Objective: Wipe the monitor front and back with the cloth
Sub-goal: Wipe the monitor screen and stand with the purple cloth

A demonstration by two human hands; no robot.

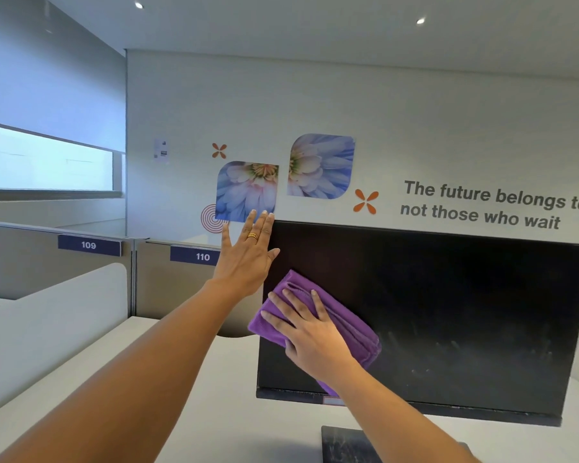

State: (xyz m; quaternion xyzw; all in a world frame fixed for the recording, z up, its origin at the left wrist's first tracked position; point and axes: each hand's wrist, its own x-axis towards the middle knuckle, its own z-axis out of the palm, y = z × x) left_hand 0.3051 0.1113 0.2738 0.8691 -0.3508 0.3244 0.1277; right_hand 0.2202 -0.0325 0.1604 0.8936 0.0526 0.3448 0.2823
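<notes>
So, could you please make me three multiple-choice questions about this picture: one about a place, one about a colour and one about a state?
1. Where on the monitor is the cloth pressed?
A. On the left part of the screen.
B. On the upper right corner.
C. On the back.

2. What colour is the cloth?
A. Green.
B. Purple.
C. White.

3. How does the right hand lie?
A. Closed in a fist.
B. Hanging away from the cloth.
C. Flat on the cloth, fingers spread.

Answers:
1 A: the cloth sits on the dark screen, near its left edge.
2 B: the folded fabric is plainly purple.
3 C: the straight, spread fingers press on the cloth.
</notes>
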